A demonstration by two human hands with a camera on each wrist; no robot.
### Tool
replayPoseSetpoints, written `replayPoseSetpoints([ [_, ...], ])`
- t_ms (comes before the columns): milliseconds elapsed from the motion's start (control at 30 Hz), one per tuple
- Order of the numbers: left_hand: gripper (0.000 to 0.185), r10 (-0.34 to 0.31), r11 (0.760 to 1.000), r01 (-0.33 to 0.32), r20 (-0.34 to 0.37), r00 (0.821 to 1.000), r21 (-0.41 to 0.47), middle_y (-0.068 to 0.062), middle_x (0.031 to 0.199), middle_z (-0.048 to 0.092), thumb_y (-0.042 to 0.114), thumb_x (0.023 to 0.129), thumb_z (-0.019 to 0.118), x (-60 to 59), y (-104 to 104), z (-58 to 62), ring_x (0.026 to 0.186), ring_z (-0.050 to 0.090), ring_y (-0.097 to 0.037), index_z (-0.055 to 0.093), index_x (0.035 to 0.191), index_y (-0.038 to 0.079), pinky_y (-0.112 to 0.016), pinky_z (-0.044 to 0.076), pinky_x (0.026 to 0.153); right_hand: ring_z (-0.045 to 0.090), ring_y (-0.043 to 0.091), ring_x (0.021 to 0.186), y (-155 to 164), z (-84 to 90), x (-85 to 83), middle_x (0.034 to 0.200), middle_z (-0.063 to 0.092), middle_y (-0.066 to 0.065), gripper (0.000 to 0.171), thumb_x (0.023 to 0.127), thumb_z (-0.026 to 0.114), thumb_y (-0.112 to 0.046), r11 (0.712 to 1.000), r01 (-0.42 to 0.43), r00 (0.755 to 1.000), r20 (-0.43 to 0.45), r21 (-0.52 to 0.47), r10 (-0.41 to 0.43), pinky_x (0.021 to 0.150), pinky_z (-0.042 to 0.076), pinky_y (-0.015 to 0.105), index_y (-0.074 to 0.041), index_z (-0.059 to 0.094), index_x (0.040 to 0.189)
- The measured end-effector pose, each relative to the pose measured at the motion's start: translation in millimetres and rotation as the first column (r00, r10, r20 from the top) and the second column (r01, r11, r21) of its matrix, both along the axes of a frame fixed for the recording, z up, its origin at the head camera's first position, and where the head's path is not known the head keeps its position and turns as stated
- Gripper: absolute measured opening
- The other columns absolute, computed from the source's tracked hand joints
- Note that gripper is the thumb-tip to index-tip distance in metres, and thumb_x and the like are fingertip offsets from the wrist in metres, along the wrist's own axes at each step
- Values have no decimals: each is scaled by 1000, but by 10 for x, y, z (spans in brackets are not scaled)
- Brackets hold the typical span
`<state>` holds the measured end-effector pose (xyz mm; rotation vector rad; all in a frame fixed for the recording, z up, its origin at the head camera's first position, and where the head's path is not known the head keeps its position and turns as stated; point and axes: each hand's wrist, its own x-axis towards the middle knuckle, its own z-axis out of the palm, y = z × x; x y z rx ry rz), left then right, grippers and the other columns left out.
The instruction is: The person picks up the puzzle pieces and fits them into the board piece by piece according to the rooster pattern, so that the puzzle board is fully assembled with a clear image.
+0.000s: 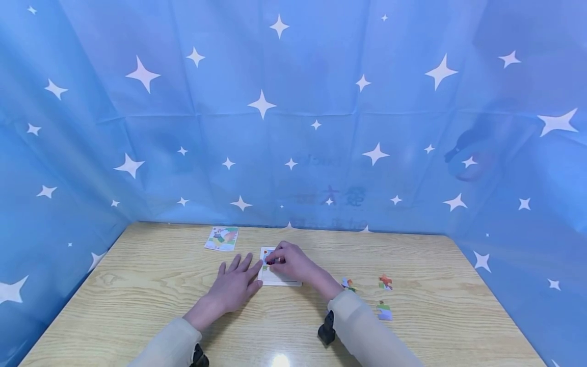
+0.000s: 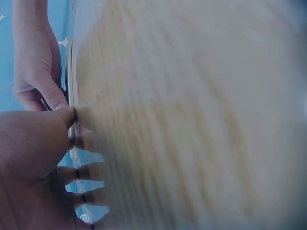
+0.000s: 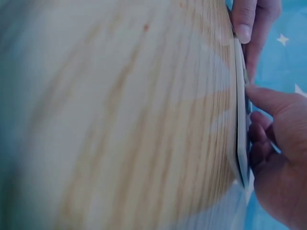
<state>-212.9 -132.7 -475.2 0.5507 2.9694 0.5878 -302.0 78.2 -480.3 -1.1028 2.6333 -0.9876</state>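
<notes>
A white puzzle frame (image 1: 286, 282) lies on the table, with colourful picture parts at its left end. My left hand (image 1: 235, 286) rests beside the frame's left edge, fingers spread and straight, the nearest fingertips right at the rim. Over the frame's left part, my right hand (image 1: 291, 261) pinches a small puzzle piece (image 1: 270, 262) between thumb and fingers; the hand hides most of it. In the right wrist view the thumb of the right hand (image 3: 283, 139) meets the top of the frame (image 3: 242, 120), with the other fingers curled behind.
Loose puzzle pieces lie right of the right forearm: an orange one (image 1: 385, 282), a green and lilac one (image 1: 384, 311) and a multicoloured one (image 1: 348, 284) partly beside the sleeve. A printed picture card (image 1: 222, 238) lies at the back left. A blue star-patterned curtain (image 1: 293, 127) surrounds the wooden table (image 1: 151, 270).
</notes>
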Motion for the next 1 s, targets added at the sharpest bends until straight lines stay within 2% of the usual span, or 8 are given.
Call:
replayPoseSetpoints([
  [200, 52, 4, 1000, -4, -4, 1000, 6, -23, 161, 36, 32, 108, 54, 3, 3, 9, 148, 26, -50, 48, 154, 9, -77, 20, 109, 56, 15, 90, -2, -2, 1, 103, 57, 1, 20, 99, 70, -8, 1000, -7, 1000, 0, 14, 7, 79, 49, 29, -10, 79, 117],
  [467, 52, -16, 1000, 17, -29, 999, 13, -26, 159, 37, 32, 108, 53, -24, -11, -31, 146, 27, -54, 49, 154, 7, -79, 20, 108, 57, 15, 93, 10, 14, -17, 105, 57, 0, 22, 99, 68, -6, 1000, -6, 998, 64, 8, 5, 81, 49, 29, -9, 78, 119],
  [633, 52, -9, 1000, 9, -3, 1000, 9, -24, 160, 35, 32, 108, 54, -4, 8, 23, 148, 25, -52, 48, 154, 8, -77, 20, 109, 57, 16, 93, 25, 32, -33, 105, 59, 0, 23, 99, 67, -4, 1000, -17, 999, 45, 19, 16, 80, 48, 29, -9, 78, 119],
  [833, 52, -1, 1000, 1, -2, 1000, 3, -23, 161, 35, 33, 108, 53, 3, 3, 35, 148, 26, -50, 48, 154, 9, -77, 20, 109, 56, 14, 90, 31, 51, -38, 104, 59, 1, 23, 99, 68, -4, 1000, -21, 999, 35, 21, 20, 79, 48, 29, -9, 78, 119],
  [1000, 52, 3, 1000, -3, 4, 1000, 8, -23, 161, 35, 33, 108, 54, 6, -1, 31, 148, 25, -51, 48, 154, 9, -77, 19, 110, 57, 11, 86, 115, 60, -32, 102, 63, 0, 25, 99, 68, -5, 999, 38, 994, 99, -32, -35, 75, 49, 28, -9, 76, 122],
])
